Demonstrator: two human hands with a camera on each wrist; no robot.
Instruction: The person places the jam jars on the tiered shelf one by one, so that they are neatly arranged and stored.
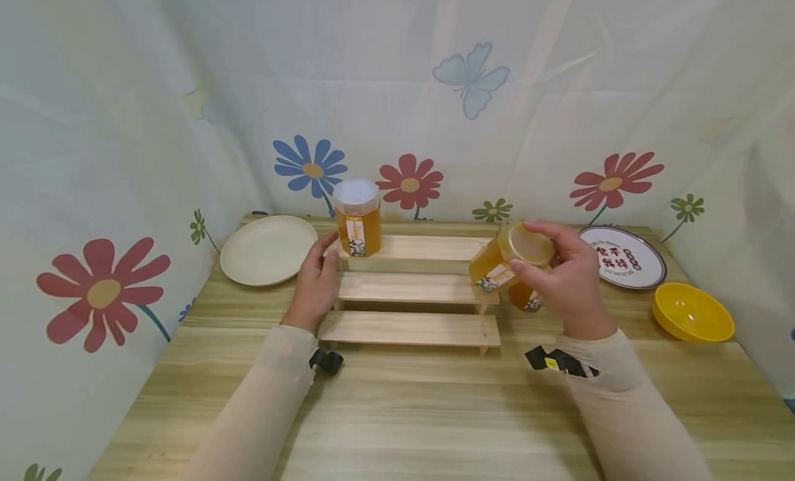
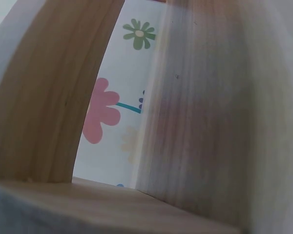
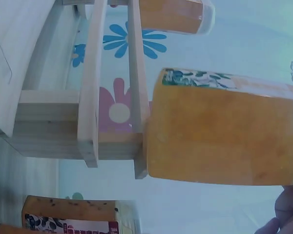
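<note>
A three-step wooden stand (image 1: 410, 288) sits mid-table. On its top step at the left stands a honey jar with a white lid (image 1: 357, 219), also seen in the right wrist view as the lidded jar (image 3: 176, 14). My left hand (image 1: 315, 281) rests against the stand's left end, thumb up by that jar's base; the left wrist view shows only the wood (image 2: 210, 122) up close. My right hand (image 1: 559, 274) grips a second honey jar (image 1: 504, 260) (image 3: 219, 131), tilted, just off the stand's right end. A third jar (image 1: 526, 299) (image 3: 73, 214) stands on the table behind that hand.
A cream plate (image 1: 268, 250) lies at the back left. A printed plate (image 1: 624, 257) and a yellow bowl (image 1: 692, 312) lie at the right. Flowered cloth walls close in the table (image 1: 435, 412) on three sides.
</note>
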